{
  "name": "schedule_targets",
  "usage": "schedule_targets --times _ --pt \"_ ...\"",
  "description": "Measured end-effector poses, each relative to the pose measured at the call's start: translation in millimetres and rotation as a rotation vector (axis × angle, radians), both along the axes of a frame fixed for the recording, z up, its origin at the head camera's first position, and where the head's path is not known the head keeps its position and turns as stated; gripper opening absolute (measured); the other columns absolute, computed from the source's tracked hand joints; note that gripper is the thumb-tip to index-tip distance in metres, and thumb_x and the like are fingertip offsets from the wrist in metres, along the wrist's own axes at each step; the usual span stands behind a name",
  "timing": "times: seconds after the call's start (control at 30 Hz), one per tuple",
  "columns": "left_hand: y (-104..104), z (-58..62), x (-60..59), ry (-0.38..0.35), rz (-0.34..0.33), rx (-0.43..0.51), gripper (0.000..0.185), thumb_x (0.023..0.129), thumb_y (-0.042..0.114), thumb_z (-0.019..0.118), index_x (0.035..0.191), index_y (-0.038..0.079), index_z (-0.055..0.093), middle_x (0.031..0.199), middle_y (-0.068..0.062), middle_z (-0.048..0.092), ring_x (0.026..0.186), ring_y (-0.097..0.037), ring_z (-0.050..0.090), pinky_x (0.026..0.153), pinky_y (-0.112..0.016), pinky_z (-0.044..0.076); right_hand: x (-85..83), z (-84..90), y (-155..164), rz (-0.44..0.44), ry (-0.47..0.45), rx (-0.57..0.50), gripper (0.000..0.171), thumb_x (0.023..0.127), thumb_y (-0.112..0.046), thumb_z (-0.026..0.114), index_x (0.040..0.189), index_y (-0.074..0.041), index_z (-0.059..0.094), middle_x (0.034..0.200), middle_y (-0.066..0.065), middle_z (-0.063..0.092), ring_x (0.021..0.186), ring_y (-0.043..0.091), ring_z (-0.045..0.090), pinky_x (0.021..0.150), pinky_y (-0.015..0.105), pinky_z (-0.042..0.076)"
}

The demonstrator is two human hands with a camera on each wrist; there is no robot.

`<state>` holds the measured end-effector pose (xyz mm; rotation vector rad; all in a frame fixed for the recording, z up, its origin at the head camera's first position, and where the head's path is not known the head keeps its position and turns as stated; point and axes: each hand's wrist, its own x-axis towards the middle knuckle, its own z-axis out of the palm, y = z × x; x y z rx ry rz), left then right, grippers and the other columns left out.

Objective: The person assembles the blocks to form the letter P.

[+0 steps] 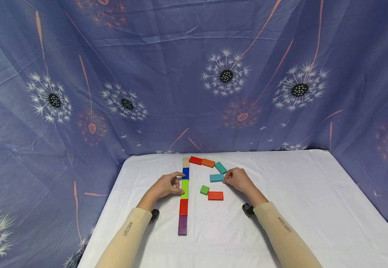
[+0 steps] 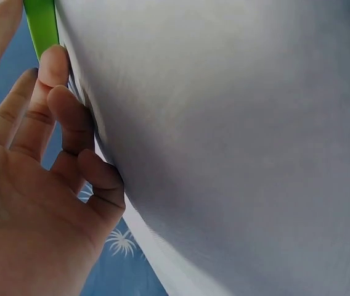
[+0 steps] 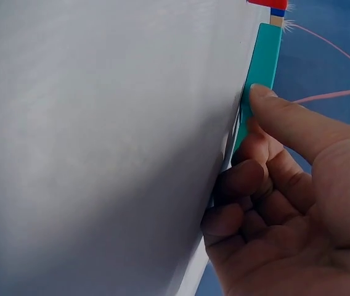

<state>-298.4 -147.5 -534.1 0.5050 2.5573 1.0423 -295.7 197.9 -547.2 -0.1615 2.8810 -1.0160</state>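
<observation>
A column of flat blocks lies on the white cloth in the head view: a plain wood block (image 1: 185,162), a blue block (image 1: 185,173), a lime green block (image 1: 185,188), a red block (image 1: 183,207) and a purple block (image 1: 182,225). My left hand (image 1: 164,186) is at the column's left side, index finger at the blue block and thumb by the lime one, other fingers loosely bent. My right hand (image 1: 239,180) pinches the right end of a light blue block (image 1: 216,178) between thumb and finger. Just above lies a teal block (image 1: 220,167).
From the column's top, a red block (image 1: 196,160) and an orange block (image 1: 208,163) lead right toward the teal one. Lower down, a small green block (image 1: 204,190) touches another red block (image 1: 215,195). A patterned blue curtain (image 1: 180,93) hangs behind the table.
</observation>
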Motion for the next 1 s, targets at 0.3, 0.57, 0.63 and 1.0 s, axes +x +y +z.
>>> schedule_targets --times 0.3,0.57,0.63,1.0 --pt "0.0 -0.9 -0.9 -0.014 0.008 -0.015 0.069 0.075 0.031 0.089 0.135 0.023 0.058 0.08 0.002 0.062 0.073 -0.015 0.053 0.082 -0.035 0.044 0.0 -0.9 -1.7 -0.023 0.004 0.006 0.018 0.082 -0.027 0.082 0.078 -0.015 0.07 0.073 -0.003 0.065 0.068 0.014 0.054 0.064 0.027 0.044" --pt "-0.5 0.1 -1.2 -0.016 0.01 -0.016 0.07 0.075 0.029 0.089 0.137 0.022 0.057 0.081 0.0 0.06 0.074 -0.015 0.053 0.081 -0.033 0.045 -3.4 3.2 -9.9 -0.002 0.057 -0.057 0.034 0.081 -0.026 0.083 0.11 -0.013 0.07 0.07 0.001 0.057 0.058 0.013 0.049 0.055 0.026 0.041" --pt "-0.1 -0.1 -1.2 -0.016 0.008 -0.018 0.069 0.076 0.029 0.088 0.137 0.022 0.058 0.081 0.0 0.061 0.074 -0.015 0.053 0.08 -0.032 0.045 -4.6 2.4 -11.4 0.015 0.026 -0.053 0.041 0.082 -0.027 0.083 0.119 -0.014 0.07 0.07 0.001 0.057 0.059 0.012 0.048 0.054 0.025 0.039" --pt "1.4 3.3 0.5 -0.036 0.014 -0.001 0.069 0.076 0.027 0.088 0.137 0.02 0.058 0.081 -0.002 0.06 0.075 -0.016 0.052 0.076 -0.032 0.045 -5.0 1.1 -12.7 0.076 -0.016 -0.022 0.035 0.085 -0.023 0.08 0.119 -0.018 0.073 0.074 0.002 0.057 0.069 0.014 0.049 0.063 0.027 0.039"
